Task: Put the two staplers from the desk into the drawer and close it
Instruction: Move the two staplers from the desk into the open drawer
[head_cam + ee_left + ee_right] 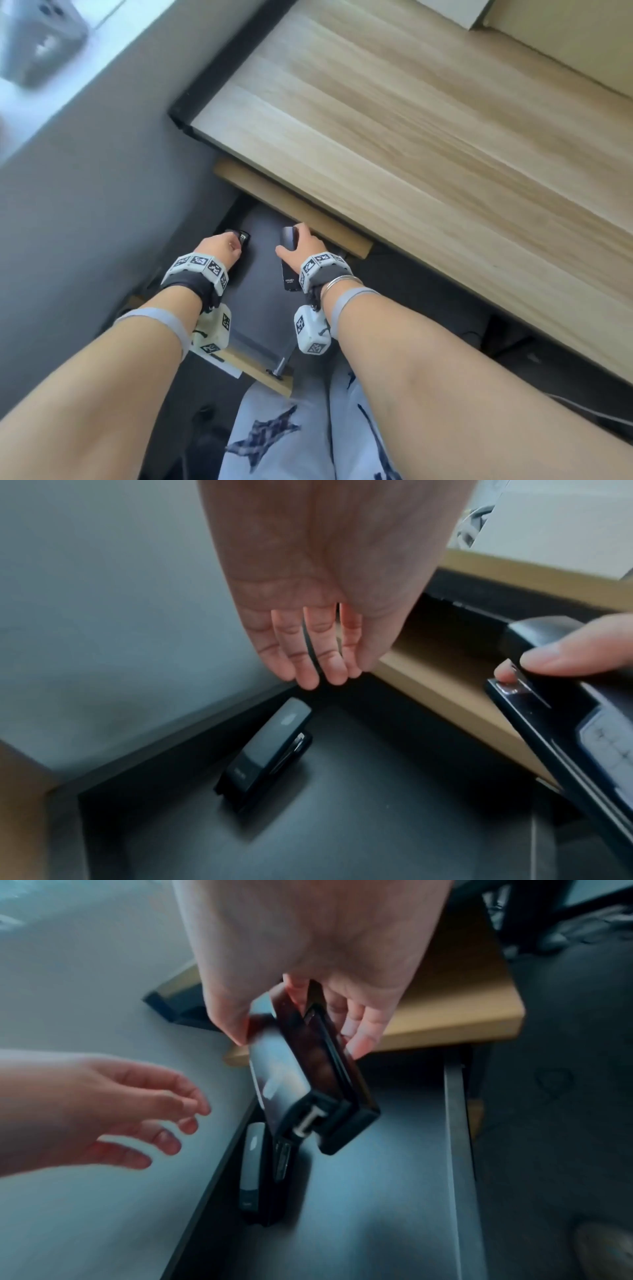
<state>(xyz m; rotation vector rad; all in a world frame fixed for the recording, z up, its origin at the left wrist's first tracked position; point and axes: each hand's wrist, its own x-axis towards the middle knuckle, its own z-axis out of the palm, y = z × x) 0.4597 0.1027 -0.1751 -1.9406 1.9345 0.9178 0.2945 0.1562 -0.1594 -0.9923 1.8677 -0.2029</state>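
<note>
The drawer (263, 308) below the wooden desk (411, 137) stands pulled out, its inside dark grey. One black stapler (267, 756) lies flat on the drawer floor by the left wall. My left hand (322, 674) hovers just above it, fingers straight and holding nothing. My right hand (299, 1045) grips the second black stapler (301, 1083) by its sides, thumb on one side and fingers on the other. This one hangs tilted over the drawer's right half (287, 267), above the floor, with its hinge end towards me.
A grey wall (85, 205) runs close along the drawer's left side. A wooden rail (291, 205) sits under the desk edge behind the hands. The drawer front with its handle (281, 365) is near my knees in star-patterned trousers (291, 428).
</note>
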